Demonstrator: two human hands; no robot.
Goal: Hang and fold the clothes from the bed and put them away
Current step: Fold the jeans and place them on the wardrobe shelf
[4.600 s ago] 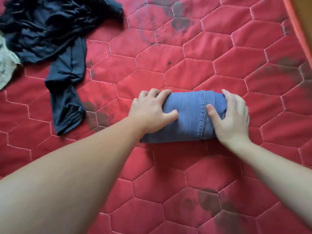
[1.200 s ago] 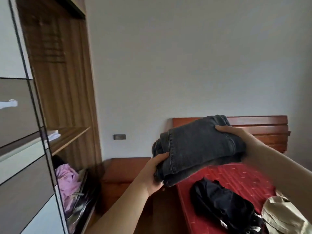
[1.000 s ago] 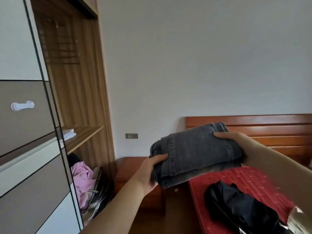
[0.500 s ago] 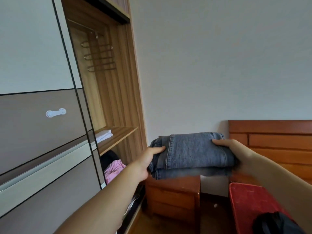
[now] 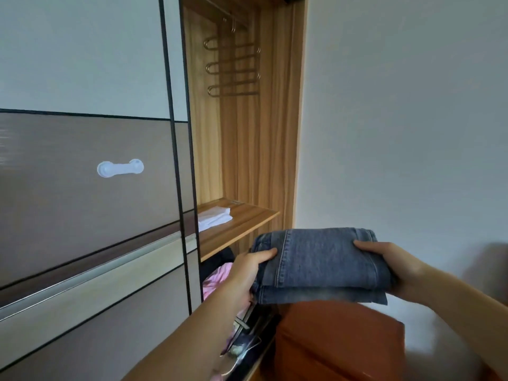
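Far left, the wardrobe door [image 5: 82,188] with its white handle [image 5: 120,168] fills the view. Next to it is the open wooden bay, a metal hanger [image 5: 232,68] dangling up top, a folded white cloth [image 5: 214,217] lying on the shelf [image 5: 242,224]. Below the shelf, a pink garment [image 5: 217,279] sits in the lower compartment, partly hidden behind the left arm.

Now the left hand [image 5: 244,273]: thumb on top of the jeans [image 5: 321,264], fingers tucked under the left end, a firm grip pinching the fold. The jeans, folded into a thick blue bundle, are held level in the air between both hands, just in front of the shelf edge and slightly lower, touching nothing else. An orange-brown nightstand [image 5: 338,342] stands directly beneath them.

On the far side, the right hand [image 5: 395,268] mirrors it: thumb laid across the top of the right end, fingers curled under, clamping the denim. Plain pale wall [image 5: 398,119] behind.
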